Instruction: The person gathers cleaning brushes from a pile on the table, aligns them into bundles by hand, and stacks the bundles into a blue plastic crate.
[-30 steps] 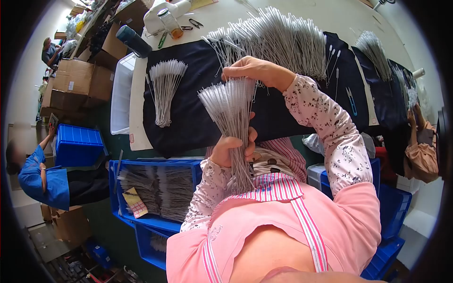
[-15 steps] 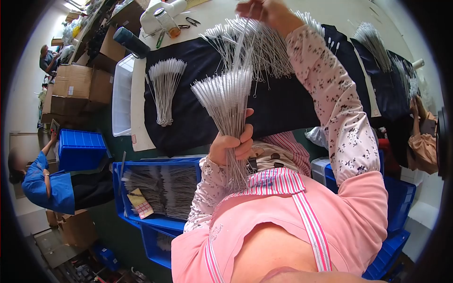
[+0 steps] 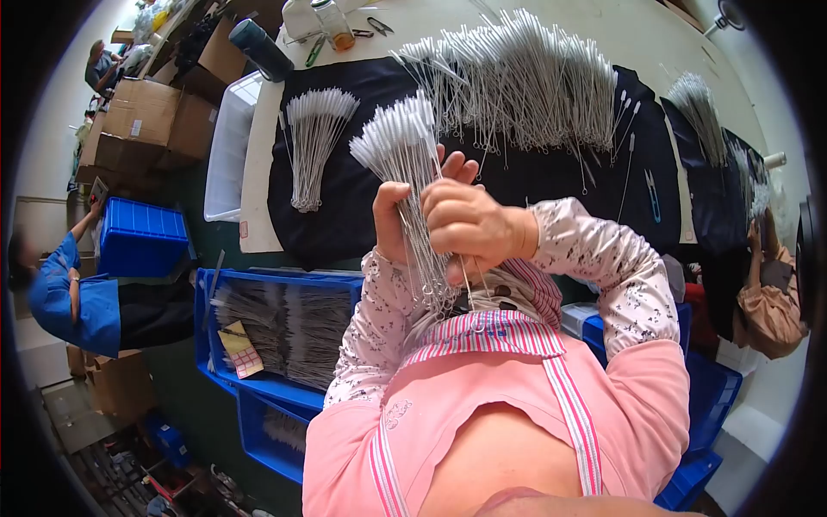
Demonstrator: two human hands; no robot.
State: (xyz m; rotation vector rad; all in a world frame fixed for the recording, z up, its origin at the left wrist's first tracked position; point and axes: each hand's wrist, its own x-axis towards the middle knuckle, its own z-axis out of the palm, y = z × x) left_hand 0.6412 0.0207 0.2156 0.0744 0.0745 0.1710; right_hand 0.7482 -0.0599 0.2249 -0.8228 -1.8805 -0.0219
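A fanned bundle of thin wire brushes (image 3: 401, 142) with white bristle heads stands upright in front of my chest. My left hand (image 3: 392, 215) is wrapped around its wire stems, its fingertips showing behind. Against the bundle's right side, my right hand (image 3: 469, 222) is closed on a brush, whose looped wire stem (image 3: 468, 289) pokes out below the fist; whether it grips more than one is hidden. A big pile of the same brushes (image 3: 525, 86) lies beyond my hands on the black cloth (image 3: 345, 237). To the left rests a smaller bunch of brushes (image 3: 312, 146).
Blue thread snips (image 3: 654, 198) lie on the cloth's right side. A dark bottle (image 3: 260, 50) and a glass jar (image 3: 333, 24) stand at the back left. A blue crate (image 3: 280, 276) of brushes sits at my left. Co-workers (image 3: 82, 297) are on both sides.
My right hand has come back from the far pile to the bundle, bringing a brush down beside it. My left hand keeps its hold. The view has shifted, showing more of the table's right side.
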